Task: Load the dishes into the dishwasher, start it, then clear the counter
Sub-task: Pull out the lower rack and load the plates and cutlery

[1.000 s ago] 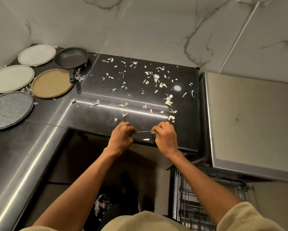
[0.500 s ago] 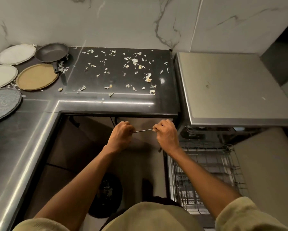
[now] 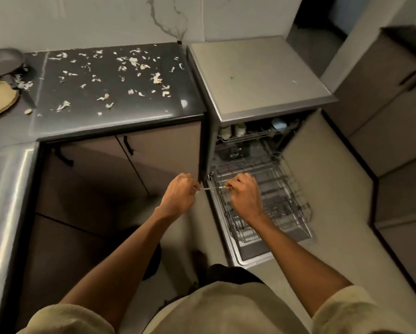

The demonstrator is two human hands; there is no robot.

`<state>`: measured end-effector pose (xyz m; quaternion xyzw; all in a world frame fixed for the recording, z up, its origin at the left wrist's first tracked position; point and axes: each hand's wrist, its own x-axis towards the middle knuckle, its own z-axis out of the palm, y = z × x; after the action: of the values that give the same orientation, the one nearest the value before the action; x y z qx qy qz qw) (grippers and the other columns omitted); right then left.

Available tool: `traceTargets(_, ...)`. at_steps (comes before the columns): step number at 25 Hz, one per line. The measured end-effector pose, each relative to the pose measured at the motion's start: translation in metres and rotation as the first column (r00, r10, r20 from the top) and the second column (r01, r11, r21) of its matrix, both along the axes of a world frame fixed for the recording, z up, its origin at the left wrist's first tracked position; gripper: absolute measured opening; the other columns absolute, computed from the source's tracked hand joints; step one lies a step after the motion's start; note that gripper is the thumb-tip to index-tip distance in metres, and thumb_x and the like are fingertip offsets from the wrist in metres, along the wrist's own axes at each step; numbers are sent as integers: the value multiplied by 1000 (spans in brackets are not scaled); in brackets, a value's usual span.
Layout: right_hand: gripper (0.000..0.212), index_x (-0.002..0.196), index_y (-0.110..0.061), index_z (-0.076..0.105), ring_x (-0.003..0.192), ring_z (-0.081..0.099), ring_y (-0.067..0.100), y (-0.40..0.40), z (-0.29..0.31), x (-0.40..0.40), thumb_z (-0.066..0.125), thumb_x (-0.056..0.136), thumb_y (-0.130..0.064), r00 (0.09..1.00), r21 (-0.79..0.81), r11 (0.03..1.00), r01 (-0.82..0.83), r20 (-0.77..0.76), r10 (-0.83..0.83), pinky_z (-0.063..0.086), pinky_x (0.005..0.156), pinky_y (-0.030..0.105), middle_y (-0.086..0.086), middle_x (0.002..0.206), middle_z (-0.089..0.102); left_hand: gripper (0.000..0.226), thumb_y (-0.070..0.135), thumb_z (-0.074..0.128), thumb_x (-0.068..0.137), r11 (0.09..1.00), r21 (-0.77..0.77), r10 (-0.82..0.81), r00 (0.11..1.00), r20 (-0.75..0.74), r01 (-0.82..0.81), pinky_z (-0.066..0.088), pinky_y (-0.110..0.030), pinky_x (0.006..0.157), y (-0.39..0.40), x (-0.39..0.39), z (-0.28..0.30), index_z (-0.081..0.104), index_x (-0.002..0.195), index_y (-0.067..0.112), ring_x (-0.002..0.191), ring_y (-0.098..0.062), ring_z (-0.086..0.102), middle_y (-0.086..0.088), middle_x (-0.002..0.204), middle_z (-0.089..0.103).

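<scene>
Left hand (image 3: 179, 195) and right hand (image 3: 244, 194) each pinch one end of a thin metal utensil (image 3: 211, 188), above the lower rack (image 3: 269, 201) at 3 o'clock.

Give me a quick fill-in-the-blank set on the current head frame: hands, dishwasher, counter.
1. The left hand and right hand hold a thin metal utensil by its two ____.
2. The dishwasher door is ____.
3. The lower rack is pulled ____ over the door.
4. The scraps are scattered on the dark ____.

Missing words: ends; open; out; counter
</scene>
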<state>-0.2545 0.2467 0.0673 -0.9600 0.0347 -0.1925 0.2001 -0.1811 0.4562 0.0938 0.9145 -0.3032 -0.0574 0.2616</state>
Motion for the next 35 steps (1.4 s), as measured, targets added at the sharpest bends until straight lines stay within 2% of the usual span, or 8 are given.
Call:
traceTargets(7,13,83,-12,76,75,51,21,-47,-11,-112,77,78,0,981,19,982,189,-53,-187,42,63,34,0,78,59,23,-9,58,86,991,-15,-133,991,-19,133,42,-22,71,-65,-80,-3,76,88,6,87,-19,62,-5,93,69)
traceTargets(10,18,84,-12,77,75,51,20,-73,-17,-150,79,75,3,968,-1,971,238,-82,-237,36,65,29,0,78,59,23,-6,57,86,984,11,-179,983,-43,179,46,-26,69,-96,-107,-12,76,88,7,84,-19,63,-5,93,69)
traceTargets(15,21,81,-11,76,73,54,24,-129,-25,-207,80,69,7,963,15,966,258,-77,-257,46,63,36,3,77,61,19,-5,55,79,971,60,-229,971,-69,233,47,-32,59,-157,-154,-21,71,74,5,74,-24,61,-8,82,66)
traceTargets(21,19,80,-12,76,75,54,25,-218,-34,-272,80,72,4,960,25,963,269,-87,-266,42,66,32,3,79,61,26,-10,54,73,977,31,-209,976,-64,211,53,-37,55,-246,-215,-45,64,62,12,63,-21,59,-2,71,63)
traceTargets(23,20,82,-12,77,77,54,24,-241,-38,-283,79,72,5,963,20,966,258,-86,-256,37,69,30,2,79,62,29,-14,55,72,978,18,-207,977,-51,208,53,-35,55,-268,-228,-51,61,60,12,61,-17,58,0,68,61)
traceTargets(26,26,85,-13,77,80,53,23,-279,-47,-296,77,71,9,960,23,965,259,-111,-255,37,70,30,0,82,64,29,-20,60,69,975,-19,-223,975,-18,223,47,-22,57,-300,-246,-54,61,61,8,62,-15,57,-1,68,61)
traceTargets(30,28,87,-13,76,82,54,23,-316,-58,-300,77,71,10,959,7,973,230,-175,-225,43,72,33,0,84,66,19,-14,70,75,973,-20,-229,973,-9,229,56,-31,64,-329,-254,-63,69,73,5,72,-17,61,-5,78,65)
traceTargets(35,23,86,-13,75,85,54,21,-351,-74,-275,75,76,8,943,10,979,205,-269,-195,48,72,36,1,87,67,19,-14,71,74,981,9,-193,981,-16,193,53,-29,62,-362,-237,-79,71,75,4,73,-18,62,-6,77,67)
